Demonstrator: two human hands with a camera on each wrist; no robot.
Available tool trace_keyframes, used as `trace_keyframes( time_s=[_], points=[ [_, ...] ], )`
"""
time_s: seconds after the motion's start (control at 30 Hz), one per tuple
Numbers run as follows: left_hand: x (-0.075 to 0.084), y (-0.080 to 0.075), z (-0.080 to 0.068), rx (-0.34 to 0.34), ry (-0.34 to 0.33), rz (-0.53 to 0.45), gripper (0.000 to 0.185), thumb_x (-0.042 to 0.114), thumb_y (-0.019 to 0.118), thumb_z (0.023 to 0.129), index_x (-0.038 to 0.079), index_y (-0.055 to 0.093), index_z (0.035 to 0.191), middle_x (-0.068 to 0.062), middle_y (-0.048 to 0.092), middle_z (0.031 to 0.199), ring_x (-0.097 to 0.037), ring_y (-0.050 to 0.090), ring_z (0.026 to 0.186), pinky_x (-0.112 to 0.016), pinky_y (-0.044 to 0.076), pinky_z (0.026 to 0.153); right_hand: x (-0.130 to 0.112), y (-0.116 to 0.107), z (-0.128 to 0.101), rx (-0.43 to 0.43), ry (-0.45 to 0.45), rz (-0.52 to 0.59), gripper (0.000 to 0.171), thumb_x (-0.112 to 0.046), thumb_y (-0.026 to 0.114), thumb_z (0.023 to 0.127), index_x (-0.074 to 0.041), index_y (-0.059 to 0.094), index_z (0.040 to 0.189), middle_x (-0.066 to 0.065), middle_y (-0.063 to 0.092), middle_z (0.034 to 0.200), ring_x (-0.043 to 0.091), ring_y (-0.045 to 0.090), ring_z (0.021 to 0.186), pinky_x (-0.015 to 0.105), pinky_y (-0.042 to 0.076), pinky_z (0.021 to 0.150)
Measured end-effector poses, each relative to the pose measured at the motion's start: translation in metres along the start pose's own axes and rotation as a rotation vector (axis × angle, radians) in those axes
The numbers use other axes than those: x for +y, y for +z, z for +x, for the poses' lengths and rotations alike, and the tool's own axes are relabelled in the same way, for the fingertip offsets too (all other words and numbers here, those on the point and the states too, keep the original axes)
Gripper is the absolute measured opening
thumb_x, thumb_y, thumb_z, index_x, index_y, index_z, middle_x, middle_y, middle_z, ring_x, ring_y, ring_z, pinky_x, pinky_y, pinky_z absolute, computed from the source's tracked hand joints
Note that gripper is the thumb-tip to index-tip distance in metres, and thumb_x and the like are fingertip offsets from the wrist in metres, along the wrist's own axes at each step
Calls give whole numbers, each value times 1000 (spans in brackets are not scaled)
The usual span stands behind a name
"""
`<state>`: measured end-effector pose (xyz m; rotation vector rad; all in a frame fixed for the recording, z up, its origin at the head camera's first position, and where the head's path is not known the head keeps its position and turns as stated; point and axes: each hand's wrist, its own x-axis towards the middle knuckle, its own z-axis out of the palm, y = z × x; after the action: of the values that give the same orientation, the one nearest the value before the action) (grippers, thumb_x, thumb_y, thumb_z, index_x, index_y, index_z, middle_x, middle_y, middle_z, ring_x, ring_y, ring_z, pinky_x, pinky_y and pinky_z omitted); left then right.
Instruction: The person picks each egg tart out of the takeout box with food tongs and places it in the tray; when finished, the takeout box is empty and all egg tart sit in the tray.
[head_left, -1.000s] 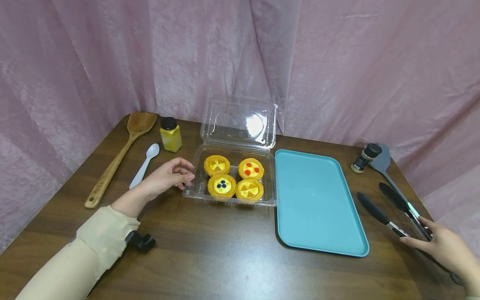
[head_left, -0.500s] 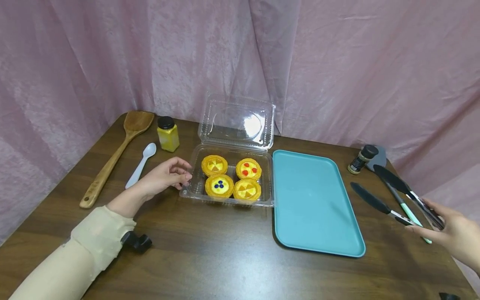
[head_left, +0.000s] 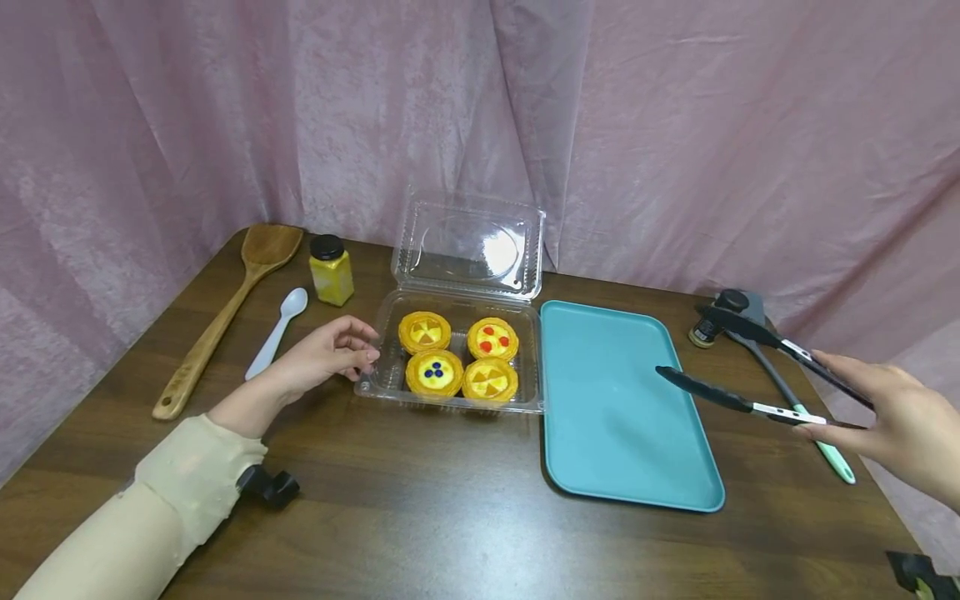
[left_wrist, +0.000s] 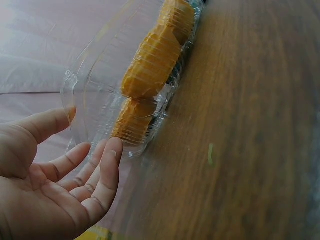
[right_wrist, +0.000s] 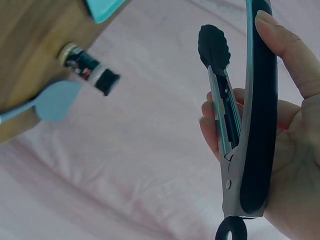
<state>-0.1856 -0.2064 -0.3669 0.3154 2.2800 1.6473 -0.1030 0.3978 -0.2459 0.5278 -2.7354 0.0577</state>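
Note:
A clear clamshell box (head_left: 377, 385) stands open on the wooden table with several yellow tarts (head_left: 435, 372) inside. My left hand (head_left: 352, 350) rests at its left edge, fingers relaxed and holding nothing. In the left wrist view the fingertips (left_wrist: 111, 150) lie at the box's corner (left_wrist: 100, 100), beside the tarts (left_wrist: 152, 62). My right hand (head_left: 847, 408) grips black tongs (head_left: 742, 404) by the handle end. Their arms are spread and lifted above the table, with one tip over the right edge of the teal tray (head_left: 615, 433). The right wrist view shows the tongs (right_wrist: 255, 125) held between thumb and fingers.
A wooden spatula (head_left: 217, 325), a white spoon (head_left: 273, 333) and a yellow jar (head_left: 331, 268) lie left of the box. A dark spice bottle (head_left: 705, 332) and a grey spatula with a teal handle (head_left: 821, 437) sit at the right edge. A pink curtain hangs behind.
My right hand has picked the tongs up off the table and carried them left and upward, toward the tray. The left hand has stayed by the box.

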Motion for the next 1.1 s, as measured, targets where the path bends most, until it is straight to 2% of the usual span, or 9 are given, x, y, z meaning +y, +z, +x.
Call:
trace_keyframes(
  time_s=[0.03,0.1,0.3,0.43,0.57,0.63,0.8,0.93,1.1],
  points=[
    [0,0,0,-1,2,-1,41,10,56,95,-8,40,127,-28,57,112,-10,63,84,-27,54,73,-3,-2,3,-9,-3,3,97,-30,90,49,7,51,130,38,59,111,51,52,94,62,43,67],
    [0,0,-1,-2,5,0,41,10,56,95,-8,40,127,-28,58,112,-10,63,83,-27,54,73,-8,-6,9,-36,-6,7,98,-28,90,51,3,49,135,35,59,115,48,50,98,62,41,70],
    [2,0,-2,2,5,1,40,10,56,95,-8,40,128,-28,57,112,-9,63,83,-27,54,73,-24,-15,28,-50,-104,-13,95,-19,90,53,0,49,136,28,60,118,38,51,101,49,41,73],
    [2,0,-2,-3,14,-1,41,10,56,95,-9,40,128,-27,58,111,-9,63,83,-27,54,73,-36,-21,43,-59,-170,-29,95,-23,90,54,-3,49,138,22,60,121,30,52,104,44,43,71],
    [3,1,-2,-7,20,-4,42,10,56,95,-10,40,128,-25,59,111,-9,63,83,-27,54,73,-51,-24,58,-82,-218,-23,92,-25,89,57,-6,49,138,19,59,125,27,51,108,47,46,75],
    [3,1,-2,-7,17,-7,42,10,57,95,-10,39,128,-25,59,111,-9,63,83,-27,54,73,-58,-24,66,-65,-261,-40,91,-24,90,56,-6,51,136,15,61,124,22,52,107,41,45,76],
    [3,1,-3,-7,15,-8,42,10,57,95,-9,39,128,-24,59,111,-9,63,83,-27,54,73,-75,-23,86,-35,-395,-42,91,-21,90,55,-6,51,136,11,61,127,21,53,108,36,44,80],
    [1,1,-3,-5,11,-8,42,10,56,95,-9,40,128,-25,59,111,-8,63,83,-27,54,73,-89,-22,100,-14,-488,-12,88,-18,90,55,-4,53,133,13,63,126,26,57,108,40,46,84],
    [0,0,-1,-9,10,-13,42,11,56,95,-8,40,128,-24,59,111,-8,63,83,-27,54,73,-104,-20,114,-16,-552,-16,84,-17,91,54,-2,57,129,14,64,124,30,59,106,45,49,85]
  ],
)
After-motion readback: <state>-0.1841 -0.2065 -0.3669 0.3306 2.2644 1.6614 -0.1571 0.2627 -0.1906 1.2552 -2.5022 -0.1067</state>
